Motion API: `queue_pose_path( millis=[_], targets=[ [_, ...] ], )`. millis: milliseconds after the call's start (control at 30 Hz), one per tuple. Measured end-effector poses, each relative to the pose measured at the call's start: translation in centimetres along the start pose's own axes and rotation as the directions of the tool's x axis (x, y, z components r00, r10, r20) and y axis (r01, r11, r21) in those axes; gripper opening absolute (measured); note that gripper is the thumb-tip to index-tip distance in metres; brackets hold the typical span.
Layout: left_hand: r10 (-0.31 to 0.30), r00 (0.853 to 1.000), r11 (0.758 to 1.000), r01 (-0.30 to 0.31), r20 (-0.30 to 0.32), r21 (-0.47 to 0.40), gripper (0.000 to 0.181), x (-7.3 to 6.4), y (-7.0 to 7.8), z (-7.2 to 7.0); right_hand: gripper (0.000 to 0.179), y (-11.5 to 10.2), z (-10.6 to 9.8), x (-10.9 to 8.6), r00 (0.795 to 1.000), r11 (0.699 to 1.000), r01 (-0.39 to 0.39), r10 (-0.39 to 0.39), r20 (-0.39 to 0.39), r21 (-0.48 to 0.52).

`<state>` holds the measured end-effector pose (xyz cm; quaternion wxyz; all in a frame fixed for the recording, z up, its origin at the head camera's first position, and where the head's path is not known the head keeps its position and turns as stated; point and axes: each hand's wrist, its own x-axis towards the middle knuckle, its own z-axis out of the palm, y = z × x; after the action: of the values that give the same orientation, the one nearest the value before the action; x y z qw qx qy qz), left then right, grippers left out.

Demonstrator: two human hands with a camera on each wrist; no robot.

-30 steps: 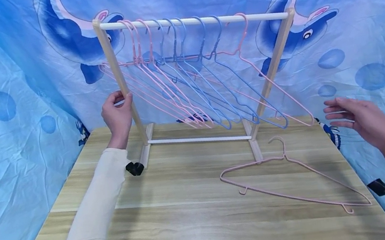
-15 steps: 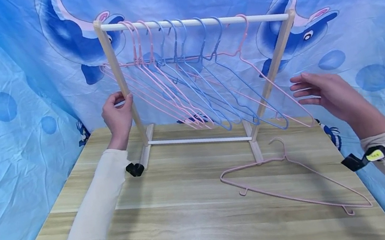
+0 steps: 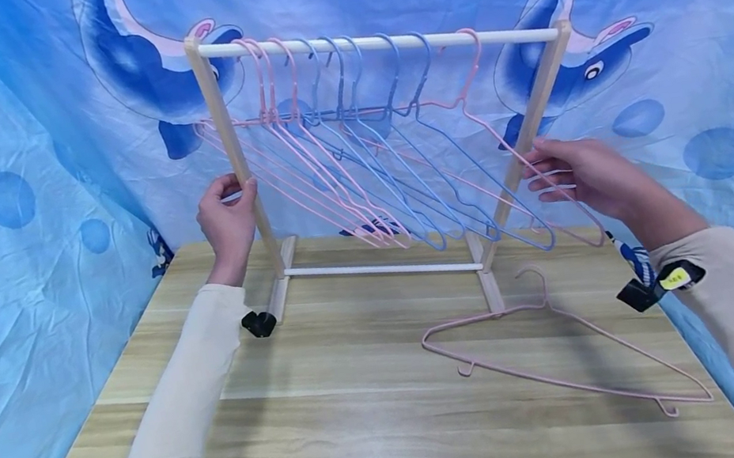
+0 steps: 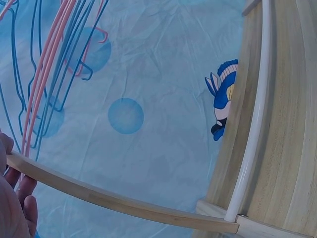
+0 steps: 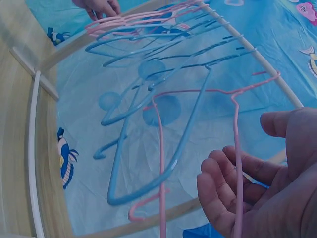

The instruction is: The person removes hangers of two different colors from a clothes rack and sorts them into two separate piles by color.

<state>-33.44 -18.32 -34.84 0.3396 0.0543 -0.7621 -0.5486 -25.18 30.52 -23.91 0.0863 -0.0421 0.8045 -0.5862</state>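
Note:
My left hand (image 3: 227,223) pinches the left wooden post (image 3: 221,116) of a small hanger rack; the left wrist view shows its fingers around that post (image 4: 124,202). Beside the right post (image 3: 542,85) is my right hand (image 3: 592,173), fingers apart and loosely bent. In the right wrist view, the outermost pink hanger (image 5: 237,134) runs in front of this hand's fingers (image 5: 213,198); contact with the post cannot be told. Pink and blue hangers (image 3: 429,143) hang from the white top bar (image 3: 445,36), pink ones bunched left, blue ones mid-bar.
Another pink hanger (image 3: 564,381) lies flat on the wooden table (image 3: 301,448), in front of the rack's right foot (image 3: 492,293). A white lower bar (image 3: 380,268) joins the two feet. Behind hangs a blue cloth (image 3: 27,315) with printed dolphins.
My right hand has moved left, from beyond the table's right edge to beside the rack's right post and the outermost pink hanger. My left hand stays on the left post.

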Motion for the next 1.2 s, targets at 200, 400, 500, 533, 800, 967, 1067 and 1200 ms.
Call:
queue_pose_path(
  millis=[200,400,500,533,800,967,1067,1200],
  targets=[
    [0.006,1.0,1.0,-0.006,-0.005,-0.003,0.033,0.0,0.0,0.1,0.032,-0.5,0.5,0.3,1.0,0.999,-0.024,0.024,0.013,-0.024],
    [0.01,1.0,1.0,-0.01,-0.017,0.0,0.031,0.0,0.0,0.1,0.025,-0.8,0.6,0.4,1.0,0.998,-0.021,0.02,-0.013,-0.063],
    [0.012,1.0,1.0,-0.012,-0.022,0.004,0.03,0.0,0.0,0.1,0.021,-0.8,0.6,0.3,0.999,0.997,-0.024,0.021,-0.042,-0.08],
    [0.012,1.0,1.0,-0.012,-0.022,0.006,0.031,0.0,0.0,0.1,0.02,-0.8,0.6,0.3,0.999,0.996,-0.023,0.018,-0.05,-0.087],
    [0.016,1.0,1.0,-0.016,-0.016,0.007,0.032,0.0,0.1,0.1,0.018,-0.9,0.9,0.2,0.991,0.993,-0.002,-0.014,-0.131,-0.121],
    [0.013,1.0,1.0,-0.013,-0.019,0.013,0.032,0.0,0.1,0.0,0.017,-1.0,0.7,0.2,0.987,0.989,-0.001,-0.023,-0.157,-0.146],
    [0.011,1.0,1.0,-0.01,-0.019,0.015,0.031,0.1,0.1,0.0,0.016,-1.1,0.4,0.0,0.986,0.985,0.002,-0.03,-0.162,-0.17],
    [0.012,1.0,1.0,-0.012,-0.018,0.018,0.031,0.1,0.1,0.1,0.017,-1.6,-0.1,-0.5,0.985,0.982,0.011,-0.043,-0.166,-0.19]
  ],
)
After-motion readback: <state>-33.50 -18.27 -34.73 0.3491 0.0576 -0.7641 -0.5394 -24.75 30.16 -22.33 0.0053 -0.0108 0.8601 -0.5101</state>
